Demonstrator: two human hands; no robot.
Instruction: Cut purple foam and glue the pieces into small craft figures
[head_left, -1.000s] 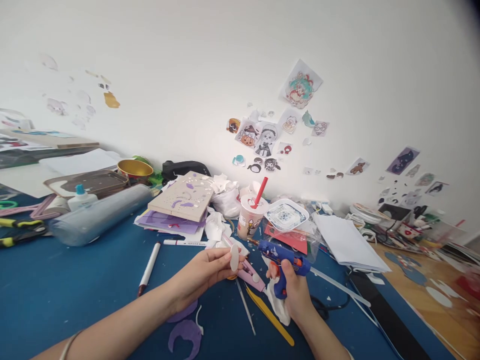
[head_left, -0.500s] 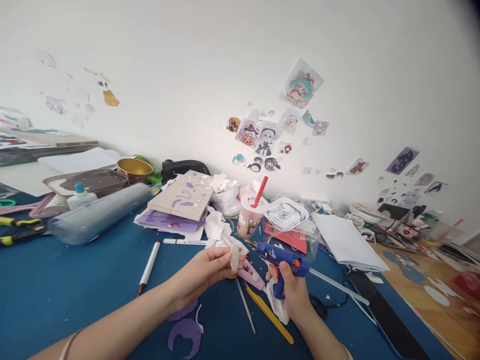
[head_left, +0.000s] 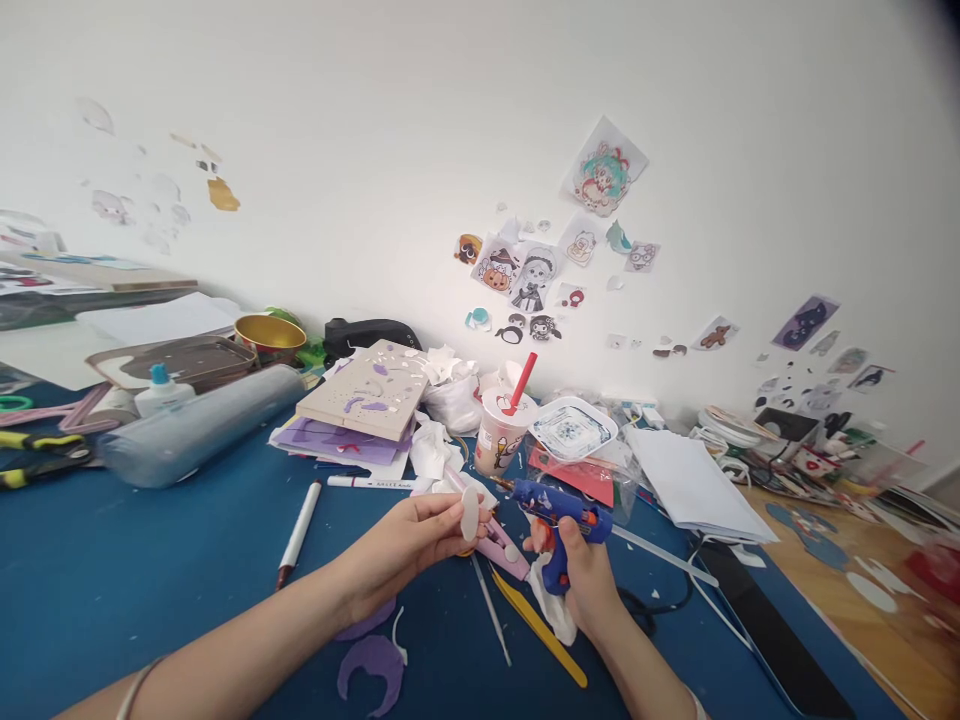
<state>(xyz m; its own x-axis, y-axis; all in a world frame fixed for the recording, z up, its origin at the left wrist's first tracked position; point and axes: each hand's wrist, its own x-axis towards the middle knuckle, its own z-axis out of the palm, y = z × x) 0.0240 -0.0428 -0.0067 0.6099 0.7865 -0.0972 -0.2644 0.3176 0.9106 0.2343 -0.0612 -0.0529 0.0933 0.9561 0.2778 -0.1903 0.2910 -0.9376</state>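
Seemingly patterned dish (head_left: pixel 574 430) near cup (head_left: pixel 501 430).

Soft, fairly bright light, source out of view. Wall (head_left: pixel 337 200) greyer toward upper right; far corner black. Faint shadows. Pale glare along plastic roll (head_left: pixel 210 430). Side edges stretched, smeary; red item (head_left: pixel 937 568) at right blurred. Centre reasonably sharp.

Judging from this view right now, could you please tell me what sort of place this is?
It looks like a craft table, perhaps at home: the right hand holds a blue glue gun, purple cut-outs lie on the blue surface, and drawings cover part of the wall.
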